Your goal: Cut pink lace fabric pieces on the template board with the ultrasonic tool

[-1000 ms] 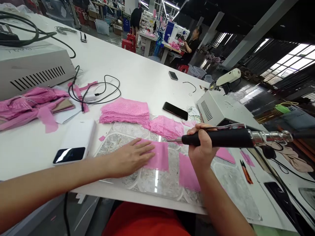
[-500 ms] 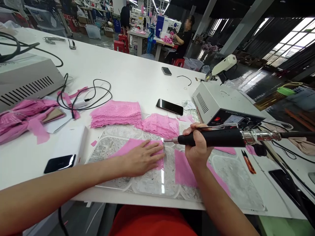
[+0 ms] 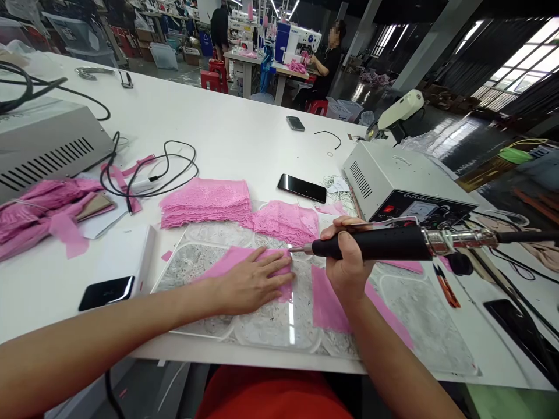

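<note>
My left hand [image 3: 253, 282] lies flat with fingers spread on a pink fabric piece [image 3: 231, 259] that rests on a scored glass plate [image 3: 271, 320]. My right hand [image 3: 347, 262] is wrapped round the black handle of a cutting tool [image 3: 379, 242], whose metal tip sits at the fabric's right edge, beside my left fingertips. A second pink fabric piece [image 3: 325, 305] lies partly under my right wrist. Behind the plate are a stack of pink lace [image 3: 205, 201] and a smaller lace pile [image 3: 286, 221].
A grey control box [image 3: 393, 186] stands at the right, another grey box [image 3: 48, 139] at the left with cables. A black phone [image 3: 302, 188], a white box with a phone [image 3: 116, 273], orange snips [image 3: 448, 290] and pink scraps [image 3: 43, 209] lie around. A person sits at sewing machines beyond.
My left hand slid right along the pink fabric piece to its right edge, and the tool's tip came closer to my left fingertips. The view has also shifted slightly.
</note>
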A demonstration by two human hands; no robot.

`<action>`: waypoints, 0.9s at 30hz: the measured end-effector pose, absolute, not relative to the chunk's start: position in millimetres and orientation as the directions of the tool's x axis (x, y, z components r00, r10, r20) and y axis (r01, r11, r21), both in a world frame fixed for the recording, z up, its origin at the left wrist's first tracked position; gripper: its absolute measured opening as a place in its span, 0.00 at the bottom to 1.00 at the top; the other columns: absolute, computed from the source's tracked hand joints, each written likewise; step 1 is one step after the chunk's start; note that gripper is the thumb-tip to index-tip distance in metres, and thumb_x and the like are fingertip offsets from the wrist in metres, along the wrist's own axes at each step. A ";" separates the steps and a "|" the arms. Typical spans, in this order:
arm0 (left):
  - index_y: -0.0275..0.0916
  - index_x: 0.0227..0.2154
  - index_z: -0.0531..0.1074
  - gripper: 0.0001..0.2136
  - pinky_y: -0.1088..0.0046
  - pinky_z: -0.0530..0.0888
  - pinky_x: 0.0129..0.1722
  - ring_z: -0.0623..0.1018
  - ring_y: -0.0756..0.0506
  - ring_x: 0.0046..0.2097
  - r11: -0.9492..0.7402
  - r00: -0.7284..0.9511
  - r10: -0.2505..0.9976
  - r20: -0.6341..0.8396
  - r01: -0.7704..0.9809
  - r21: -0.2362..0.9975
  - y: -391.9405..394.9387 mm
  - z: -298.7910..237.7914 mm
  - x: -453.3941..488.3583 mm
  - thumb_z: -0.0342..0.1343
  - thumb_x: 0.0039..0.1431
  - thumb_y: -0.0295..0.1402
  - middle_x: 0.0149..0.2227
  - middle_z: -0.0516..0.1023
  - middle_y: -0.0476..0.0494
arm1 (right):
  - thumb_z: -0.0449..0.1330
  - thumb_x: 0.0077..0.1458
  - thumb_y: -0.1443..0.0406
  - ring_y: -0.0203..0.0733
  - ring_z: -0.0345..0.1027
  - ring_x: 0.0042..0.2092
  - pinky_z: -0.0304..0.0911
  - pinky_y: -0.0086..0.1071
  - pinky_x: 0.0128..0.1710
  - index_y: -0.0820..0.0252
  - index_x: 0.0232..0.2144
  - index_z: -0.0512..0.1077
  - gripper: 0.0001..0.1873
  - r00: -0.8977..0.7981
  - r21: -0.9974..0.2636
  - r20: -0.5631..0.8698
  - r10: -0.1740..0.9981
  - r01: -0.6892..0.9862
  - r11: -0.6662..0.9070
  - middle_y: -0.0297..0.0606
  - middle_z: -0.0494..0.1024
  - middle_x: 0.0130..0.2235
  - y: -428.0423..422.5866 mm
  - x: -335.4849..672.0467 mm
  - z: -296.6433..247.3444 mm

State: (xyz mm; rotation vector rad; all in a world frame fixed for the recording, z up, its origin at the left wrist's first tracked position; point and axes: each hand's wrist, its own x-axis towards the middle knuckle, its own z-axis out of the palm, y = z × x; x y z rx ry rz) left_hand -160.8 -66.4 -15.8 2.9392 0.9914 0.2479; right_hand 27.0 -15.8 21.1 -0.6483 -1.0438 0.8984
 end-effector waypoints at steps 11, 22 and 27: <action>0.41 0.60 0.63 0.20 0.55 0.53 0.65 0.58 0.39 0.67 -0.785 0.776 0.620 0.113 0.612 0.101 -66.7 -14.4 -160.4 0.42 0.71 0.42 0.66 0.59 0.38 | 0.61 0.50 0.65 0.31 0.66 0.30 0.65 0.34 0.35 0.57 0.31 0.67 0.05 0.194 -0.808 0.491 0.849 -0.262 0.528 0.30 0.67 0.35 -14.7 27.5 17.0; 0.43 0.62 0.61 0.20 0.51 0.55 0.64 0.57 0.38 0.68 -0.766 0.762 0.642 0.088 0.633 0.115 -70.3 -5.6 -161.9 0.43 0.70 0.41 0.67 0.55 0.38 | 0.61 0.49 0.66 0.31 0.66 0.28 0.64 0.34 0.33 0.57 0.31 0.68 0.06 0.221 -0.793 0.484 0.846 -0.296 0.532 0.30 0.68 0.35 -15.3 27.4 25.7; 0.40 0.64 0.57 0.21 0.51 0.53 0.65 0.56 0.39 0.68 -0.705 0.694 0.709 0.125 0.702 0.099 -82.8 2.5 -188.9 0.36 0.72 0.36 0.67 0.56 0.39 | 0.60 0.46 0.66 0.30 0.65 0.27 0.64 0.33 0.31 0.58 0.30 0.69 0.05 0.235 -0.799 0.425 0.874 -0.357 0.484 0.31 0.69 0.34 -26.7 42.9 37.8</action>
